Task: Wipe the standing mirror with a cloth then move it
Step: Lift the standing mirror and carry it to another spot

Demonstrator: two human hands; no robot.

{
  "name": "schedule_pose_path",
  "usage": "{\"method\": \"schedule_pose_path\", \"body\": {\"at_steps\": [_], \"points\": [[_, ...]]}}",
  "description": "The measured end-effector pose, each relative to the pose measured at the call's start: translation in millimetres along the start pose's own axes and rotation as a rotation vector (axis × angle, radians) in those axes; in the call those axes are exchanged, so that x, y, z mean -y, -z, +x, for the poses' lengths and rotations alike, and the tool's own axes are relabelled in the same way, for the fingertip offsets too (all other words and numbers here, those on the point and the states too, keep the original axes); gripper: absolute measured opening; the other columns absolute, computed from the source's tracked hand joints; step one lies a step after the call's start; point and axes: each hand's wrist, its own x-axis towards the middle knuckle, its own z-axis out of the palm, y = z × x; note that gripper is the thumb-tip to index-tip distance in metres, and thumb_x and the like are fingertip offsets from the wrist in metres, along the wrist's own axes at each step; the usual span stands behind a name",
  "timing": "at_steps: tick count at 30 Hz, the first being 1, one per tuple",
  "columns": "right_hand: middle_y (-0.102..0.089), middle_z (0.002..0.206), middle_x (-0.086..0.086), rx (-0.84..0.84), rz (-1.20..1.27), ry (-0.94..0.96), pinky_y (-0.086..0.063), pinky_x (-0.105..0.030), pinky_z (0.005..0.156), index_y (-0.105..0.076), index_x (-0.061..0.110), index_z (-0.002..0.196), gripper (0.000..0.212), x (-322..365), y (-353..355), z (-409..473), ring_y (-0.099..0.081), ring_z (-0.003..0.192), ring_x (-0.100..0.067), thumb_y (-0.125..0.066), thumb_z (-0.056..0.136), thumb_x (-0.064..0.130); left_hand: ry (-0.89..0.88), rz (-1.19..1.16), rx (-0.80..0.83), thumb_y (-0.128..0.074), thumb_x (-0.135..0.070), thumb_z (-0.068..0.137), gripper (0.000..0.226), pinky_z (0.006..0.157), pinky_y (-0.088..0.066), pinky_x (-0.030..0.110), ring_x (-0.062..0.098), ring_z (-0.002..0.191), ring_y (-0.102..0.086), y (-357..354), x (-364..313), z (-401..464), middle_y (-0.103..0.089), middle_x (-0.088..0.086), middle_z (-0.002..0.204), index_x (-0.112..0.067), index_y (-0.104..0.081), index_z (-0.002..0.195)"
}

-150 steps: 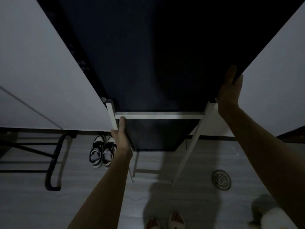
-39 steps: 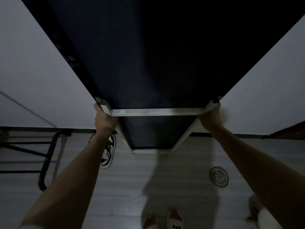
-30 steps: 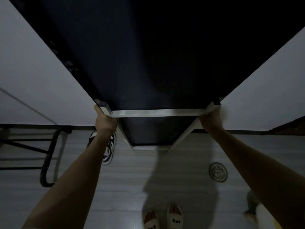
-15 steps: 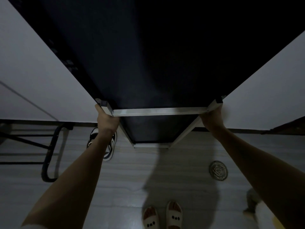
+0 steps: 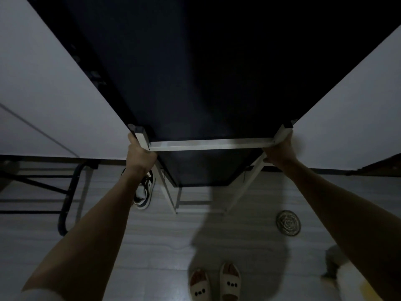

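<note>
The standing mirror (image 5: 206,72) fills the upper middle of the view with its dark back panel towards me. A white frame crossbar (image 5: 210,144) runs across it, and white stand legs (image 5: 243,187) splay out below to the floor. My left hand (image 5: 140,156) is closed around the left frame post just under its dark cap. At the right end of the crossbar, my right hand (image 5: 280,152) grips the right post. No cloth can be seen in either hand.
White walls flank the mirror. A black metal rack (image 5: 65,192) stands at the left, a pair of sneakers (image 5: 144,190) lies by the left leg, a round floor drain (image 5: 288,222) sits at the right. My slippered feet (image 5: 214,281) are below; a pale object (image 5: 338,270) lies lower right.
Five seconds ago my hands held lower left and higher right. Since half a second ago the stand legs have swung out from the panel, their foot bar now nearer to me.
</note>
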Motion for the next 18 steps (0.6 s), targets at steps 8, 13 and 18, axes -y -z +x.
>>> {"method": "schedule_pose_path", "body": {"at_steps": [8,13,18], "points": [[-0.038,0.130,-0.018,0.020,-0.046,-0.021,-0.054,-0.052,0.080,-0.015,0.010,0.135,0.070,-3.9,2.7,3.0,-0.053,0.109,-0.032,-0.063,0.085,0.008,-0.066,-0.053,-0.053,-0.070,-0.007,0.077,0.059,0.079,-0.047,0.035,0.028,0.102,-0.051,-3.5,7.9,-3.9,-0.049,0.019,0.116,-0.004,-0.032,0.121],[-0.033,0.136,-0.018,0.054,-0.044,-0.039,-0.053,-0.059,0.081,-0.016,0.015,0.136,0.074,-5.6,7.2,3.3,-0.046,0.120,-0.037,-0.065,0.080,0.006,-0.098,-0.133,-0.045,-0.074,-0.008,0.075,0.060,0.076,-0.045,0.032,0.021,0.097,-0.051,-6.3,13.4,-15.7,-0.050,0.012,0.112,-0.007,-0.032,0.119],[-0.040,0.128,-0.014,0.031,-0.050,0.005,-0.058,-0.041,0.071,-0.026,0.012,0.131,0.060,-16.0,6.3,-6.6,-0.055,0.106,-0.027,-0.062,0.083,0.012,-0.083,-0.128,-0.033,-0.076,-0.008,0.073,0.066,0.081,-0.048,0.035,0.023,0.102,-0.051,-2.2,17.7,-19.9,-0.049,0.014,0.116,-0.007,-0.031,0.122]]}}
